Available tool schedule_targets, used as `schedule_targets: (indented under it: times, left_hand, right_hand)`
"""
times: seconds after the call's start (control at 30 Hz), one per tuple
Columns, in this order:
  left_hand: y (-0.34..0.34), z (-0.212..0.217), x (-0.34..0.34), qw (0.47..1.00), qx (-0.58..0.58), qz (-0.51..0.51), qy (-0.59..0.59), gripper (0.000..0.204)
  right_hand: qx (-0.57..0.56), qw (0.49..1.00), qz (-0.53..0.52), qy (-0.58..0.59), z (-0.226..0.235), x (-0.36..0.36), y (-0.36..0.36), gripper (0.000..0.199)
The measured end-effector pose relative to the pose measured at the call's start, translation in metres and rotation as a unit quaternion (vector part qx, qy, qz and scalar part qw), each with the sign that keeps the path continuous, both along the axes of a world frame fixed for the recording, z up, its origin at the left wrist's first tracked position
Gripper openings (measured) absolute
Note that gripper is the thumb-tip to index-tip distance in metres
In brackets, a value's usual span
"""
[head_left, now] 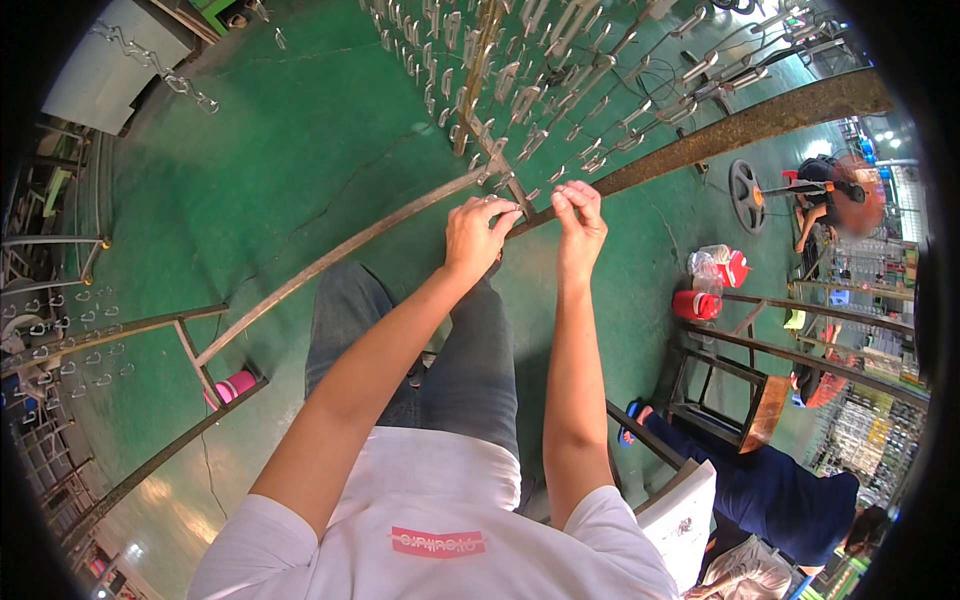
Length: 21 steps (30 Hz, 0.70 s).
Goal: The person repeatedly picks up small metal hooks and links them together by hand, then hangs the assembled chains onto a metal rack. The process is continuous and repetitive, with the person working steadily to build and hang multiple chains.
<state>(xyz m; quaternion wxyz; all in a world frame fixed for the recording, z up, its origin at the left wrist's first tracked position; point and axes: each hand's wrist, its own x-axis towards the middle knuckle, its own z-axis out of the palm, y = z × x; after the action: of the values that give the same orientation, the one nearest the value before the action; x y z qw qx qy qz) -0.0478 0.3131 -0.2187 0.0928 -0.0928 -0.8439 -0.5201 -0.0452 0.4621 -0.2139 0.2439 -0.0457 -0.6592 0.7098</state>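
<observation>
1. Gripping at the centre of the frame, the left hand (480, 235) is curled narrow around the end of a thin metal bar (330, 260) — fingers folded over it, knuckles up.
2. That bar runs from the hand down toward the lower left of the frame, where it meets a rusty frame rail (150, 322).
3. Just to the right of it, the right hand (580, 222) has its fingertips pinched together on a small metal piece too small to make out, at the lower end of a dark steel beam (740, 125) that rises to the upper right.
4. Above both hands — upper centre — a rack of small metal clips (530, 90) hangs in rows.
5. Below lies a green floor (280, 170); red bottles (700, 300) stand at right centre.
6. At the lower right, another person in dark blue clothing (780, 490) sits beside a metal stool (740, 400).
</observation>
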Motion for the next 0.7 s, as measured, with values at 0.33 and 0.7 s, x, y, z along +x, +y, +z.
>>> schedule_targets:
  times: [0.33, 0.7]
  left_hand:
    - [-0.001, -0.003, -0.011, 1.0, -0.008, -0.027, 0.003, 0.013]
    - [-0.001, -0.004, -0.011, 0.998, -0.04, -0.048, -0.003, 0.014]
  right_hand:
    - [-0.049, 0.993, 0.043, -0.093, -0.036, 0.031, -0.021, 0.011]
    - [-0.025, 0.993, 0.035, -0.112, -0.045, 0.021, -0.018, 0.009]
